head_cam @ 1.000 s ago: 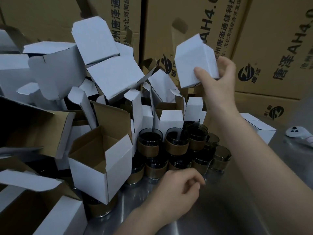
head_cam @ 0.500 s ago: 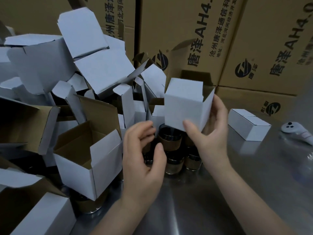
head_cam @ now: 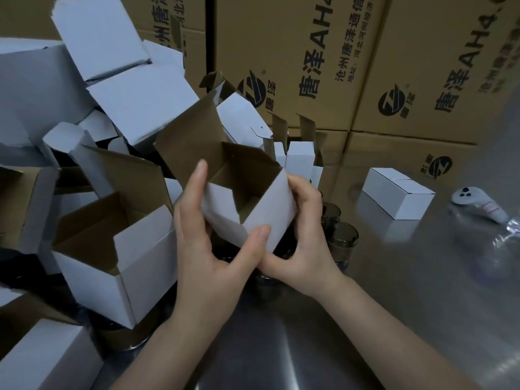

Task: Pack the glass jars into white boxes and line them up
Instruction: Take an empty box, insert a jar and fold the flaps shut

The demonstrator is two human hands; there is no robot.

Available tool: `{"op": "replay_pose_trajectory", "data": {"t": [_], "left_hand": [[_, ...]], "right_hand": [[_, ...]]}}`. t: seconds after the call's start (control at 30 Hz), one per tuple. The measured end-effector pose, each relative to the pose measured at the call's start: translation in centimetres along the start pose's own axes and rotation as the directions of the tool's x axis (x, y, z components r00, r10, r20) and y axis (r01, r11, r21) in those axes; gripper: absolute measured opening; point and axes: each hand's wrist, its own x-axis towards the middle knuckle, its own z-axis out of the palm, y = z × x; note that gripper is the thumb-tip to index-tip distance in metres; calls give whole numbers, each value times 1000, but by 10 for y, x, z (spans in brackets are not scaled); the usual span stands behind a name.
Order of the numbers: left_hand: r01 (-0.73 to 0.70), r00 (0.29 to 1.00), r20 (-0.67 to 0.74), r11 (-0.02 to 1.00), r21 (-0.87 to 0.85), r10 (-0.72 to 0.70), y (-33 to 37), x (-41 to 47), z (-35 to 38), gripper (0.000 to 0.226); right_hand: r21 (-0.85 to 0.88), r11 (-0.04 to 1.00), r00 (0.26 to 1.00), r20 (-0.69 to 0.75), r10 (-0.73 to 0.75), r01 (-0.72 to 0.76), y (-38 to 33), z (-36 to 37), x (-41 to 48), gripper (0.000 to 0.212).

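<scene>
While box is tilting open-topped at centre, left hand is gripping its 9 o'clock side, thumb pressing front; right hand is curling round its 3 o'clock side. Jars are standing just beyond, at 3 o'clock.

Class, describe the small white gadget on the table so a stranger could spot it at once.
Find the wall of brown printed cartons, then drop to the steel table on the right. Just right of the closed white box lies the gadget: unlike the square cardboard nearby, it is rounded, with dark buttons and a tapering handle.
</scene>
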Motion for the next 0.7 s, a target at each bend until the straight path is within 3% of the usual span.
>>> {"op": "replay_pose_trajectory", "data": {"t": [0.13, 0.23, 0.33, 0.4, 0.5, 0.6, 0.7], "left_hand": [[-30, 999, -26, 1000, -2, 30, 0, -1, 1, 81], [-31, 999, -40, 1000, 1, 31, 0, -1, 1, 79], [-53, 998, -43, 998, 18, 54, 1, -1, 1, 76], [-59, 997, -47, 998, 21, 60, 1, -1, 1, 76], [-64, 997, -44, 998, 15, 64, 0, -2, 1, 76], [-68, 997, -31, 998, 9, 68, 0, -2, 1, 75], [-88, 996, -18, 996, 29, 88, 0, -3, 1, 76]], "right_hand": [[66, 998, 1000, 15, -16, 15, 4, -14, 5, 53], [102, 994, 978, -199, 64, -45, 10, -28, 13, 34], [117, 957, 874, -391, 289, -264, 16, -40, 19, 32], [127, 907, 842, -340, 419, -401, 22, -47, 21, 39], [70, 840, 827, -149, 542, -538, 33, -52, 23, 56], [-40, 798, 799, -9, 601, -601, 42, -51, 20, 71], [-42, 790, 790, 20, 613, -612, 50, -50, 18, 73]]}}
